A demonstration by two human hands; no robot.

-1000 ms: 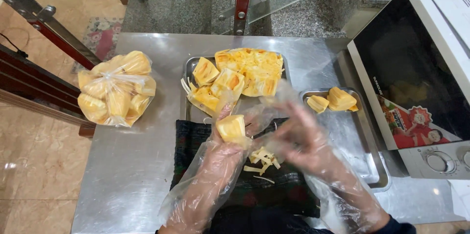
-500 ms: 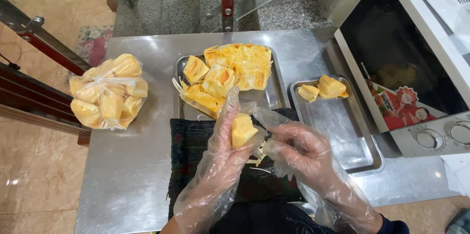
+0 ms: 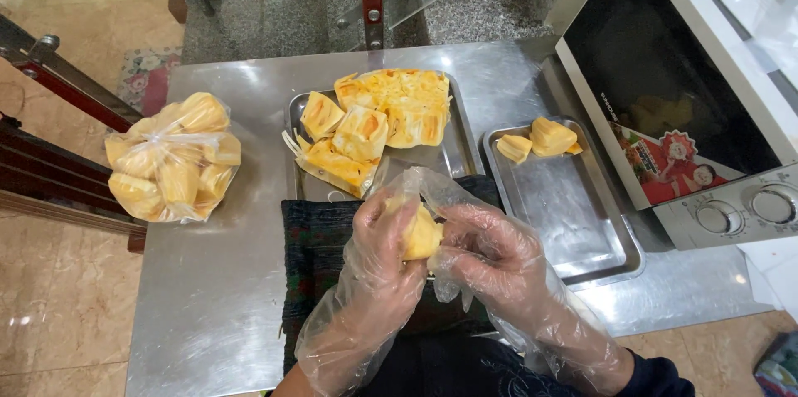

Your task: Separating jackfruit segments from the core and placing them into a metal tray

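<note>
1. steel-topped table (image 3: 208,305) under a downward head view; tiled floor to our left, a glass panel and stone step beyond the far edge, a white microwave oven (image 3: 690,106) along the right side.
2. working item: one yellow fruit pod (image 3: 420,235), held above the dark cloth (image 3: 312,256) that lies on the near part of the table, just in front of the centre tray (image 3: 298,106).
3. handling judgement: the pod looks soft, light and fleshy, probably slick and a little sticky. we expect it to bruise or tear under a hard pinch, and the loose plastic gloves likely reduce friction. best hold appears to be around its thick middle, with fingertips at the edge for parting it.
4. left hand (image 3: 378,260): gloved, palm turned inward, fingers curled around the pod's left side and cupping it; closed on the fruit, not flat.
5. right hand (image 3: 490,256): gloved, fingers bent in against the pod's right edge, thumb side towards us. it touches the fruit; whether it pinches flesh or only glove film we cannot tell.
6. both wrists angle in from the lower edge and meet over the cloth, hands touching at the pod.
7. surroundings: centre tray holds large cut fruit sections (image 3: 378,114); right tray (image 3: 582,239) holds a few pods (image 3: 540,139) at its far end; a clear bag of pods (image 3: 170,160) sits well apart at the left edge.
</note>
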